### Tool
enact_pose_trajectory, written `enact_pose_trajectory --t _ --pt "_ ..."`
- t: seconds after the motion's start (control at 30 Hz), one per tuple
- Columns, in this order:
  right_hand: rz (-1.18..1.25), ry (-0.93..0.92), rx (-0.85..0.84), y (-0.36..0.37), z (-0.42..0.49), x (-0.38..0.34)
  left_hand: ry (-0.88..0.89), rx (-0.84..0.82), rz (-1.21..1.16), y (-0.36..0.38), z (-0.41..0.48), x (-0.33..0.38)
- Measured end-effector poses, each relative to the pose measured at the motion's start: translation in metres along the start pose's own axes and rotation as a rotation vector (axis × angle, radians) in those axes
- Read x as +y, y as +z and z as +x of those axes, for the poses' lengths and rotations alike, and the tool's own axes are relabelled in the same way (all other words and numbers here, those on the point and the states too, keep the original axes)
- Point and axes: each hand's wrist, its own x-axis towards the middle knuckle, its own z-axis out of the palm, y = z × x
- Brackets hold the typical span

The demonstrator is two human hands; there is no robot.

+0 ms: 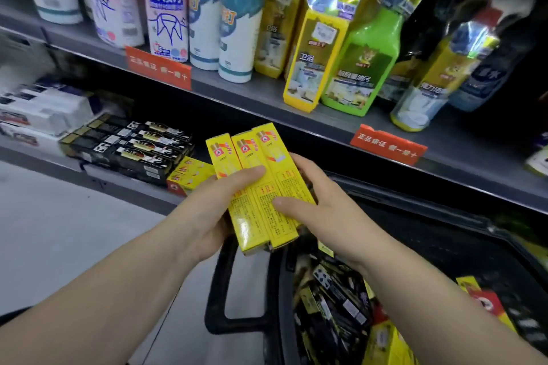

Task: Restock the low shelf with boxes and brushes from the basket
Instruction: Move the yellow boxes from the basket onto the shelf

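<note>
In front of the low shelf (35, 154), above the left end of the basket (444, 216), three yellow boxes (258, 187) are held side by side as one bundle, printed faces up, far ends pointing toward the shelf. The left hand (213, 213) grasps the bundle from the left, with the thumb laid across the upper faces and the fingers curled underneath. The right hand (317, 201) grasps it from the right, with the thumb pressing on the upper face and the fingers wrapped round the right edge. Both forearms are bare. On the low shelf, near its front edge, a stack of black boxes (127, 148) lies flat. Just beside the stack's right end lie more yellow cartons (189, 175). Blurred white packs (44, 109) occupy the left part of that shelf. The basket is black, with a loop handle (219, 290) at its left end. Inside it lie dark boxes (335, 299) in a loose heap and a yellow-and-red pack (486, 302) toward the right side. On the upper shelf (237, 98) spray cans and bottles stand upright, among them a green bottle (364, 59). Red tags (158, 71) are fixed along its front edge.
</note>
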Motion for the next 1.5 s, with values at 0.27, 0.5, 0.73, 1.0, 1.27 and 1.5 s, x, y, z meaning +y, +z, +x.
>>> enact_pose_trajectory --t 0.27,0.5,0.73,1.0,1.27,1.5 --pt "-0.141 0.131 0.005 0.033 0.114 -0.009 -0.005 0.278 -0.081 -0.082 0.048 0.017" --pt "-0.848 0.226 -0.068 0.048 0.236 0.031 -0.020 0.480 -0.077 -0.148 0.105 0.009" --pt "-0.943 0.181 -0.147 0.068 0.323 0.087 -0.016 0.565 -0.156 -0.183 0.134 0.009" --pt "-0.840 0.202 -0.318 0.106 0.357 0.142 -0.046 0.535 -0.198 -0.195 0.155 0.004" --pt "-1.022 0.164 -0.384 0.104 0.343 0.124 -0.090 0.512 -0.209 -0.184 0.173 -0.001" --pt "-0.005 0.321 -0.699 0.120 0.281 0.051 -0.071 0.444 -0.215 -0.171 0.180 0.000"
